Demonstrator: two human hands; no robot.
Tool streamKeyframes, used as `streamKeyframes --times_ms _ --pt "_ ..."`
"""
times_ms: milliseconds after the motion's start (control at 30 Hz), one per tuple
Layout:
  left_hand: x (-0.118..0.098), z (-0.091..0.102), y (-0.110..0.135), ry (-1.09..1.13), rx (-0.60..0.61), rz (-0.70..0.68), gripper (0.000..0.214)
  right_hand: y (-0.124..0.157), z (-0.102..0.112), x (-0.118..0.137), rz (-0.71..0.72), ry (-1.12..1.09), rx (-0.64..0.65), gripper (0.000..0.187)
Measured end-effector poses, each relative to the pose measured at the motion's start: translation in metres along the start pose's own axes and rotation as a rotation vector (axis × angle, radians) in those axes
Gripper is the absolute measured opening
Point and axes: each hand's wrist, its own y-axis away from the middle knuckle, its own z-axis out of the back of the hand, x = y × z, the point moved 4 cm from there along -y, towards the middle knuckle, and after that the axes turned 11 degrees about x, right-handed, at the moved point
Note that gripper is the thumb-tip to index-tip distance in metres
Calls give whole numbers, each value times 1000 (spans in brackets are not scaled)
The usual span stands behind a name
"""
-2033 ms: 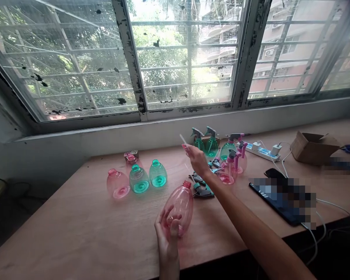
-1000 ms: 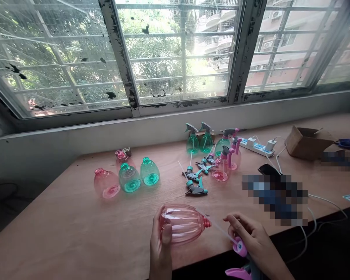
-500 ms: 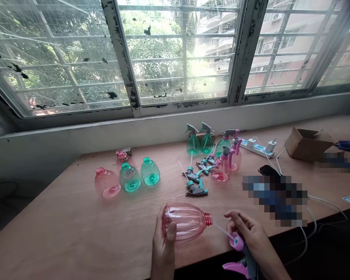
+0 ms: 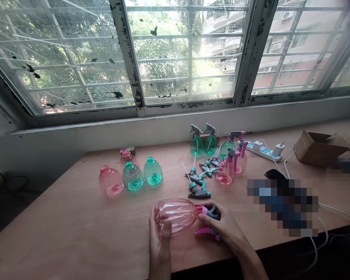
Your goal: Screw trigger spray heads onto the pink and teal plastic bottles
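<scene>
A clear pink spray bottle (image 4: 179, 216) lies on its side in the air above the table's front, its neck pointing right. My left hand (image 4: 161, 237) is wrapped round its base, thumb on the near side. At the neck, my right hand (image 4: 221, 223) grips a spray head (image 4: 212, 212) in grey and pink, its pink collar up against the bottle's mouth. The pink trigger (image 4: 203, 231) hangs below. Whether the collar's thread has caught, I cannot tell. Behind my hands lie several loose grey and teal spray heads (image 4: 198, 190).
Open green bottles (image 4: 153, 173) and pink bottles (image 4: 111, 182) stand at the left. Bottles with spray heads fitted, green (image 4: 196, 144) and pink (image 4: 225, 177), are at the back. A power strip (image 4: 264, 151), a cardboard box (image 4: 321, 149) and cables occupy the right. Windows line the wall.
My right hand has moved left and brought the spray head to the bottle's neck. Its tube, outside before, is now out of sight past the mouth. The view has shifted slightly.
</scene>
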Motion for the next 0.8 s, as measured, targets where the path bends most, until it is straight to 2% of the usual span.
streamKeyframes --times_ms 233,400,533,667,800 --pt "5 -3 -1 74 29 -8 86 11 -7 -1 116 41 -25 35" --pt "7 -2 -3 98 56 6 87 15 -5 -6 76 -73 33 39" --pt "9 -4 -5 96 117 23 83 13 1 -10 85 -177 -9 43" --pt "10 -5 -4 49 135 17 83 12 0 -12 47 -123 -23 41" --pt "11 -3 -3 73 90 10 83 13 -5 -9 94 -35 14 37"
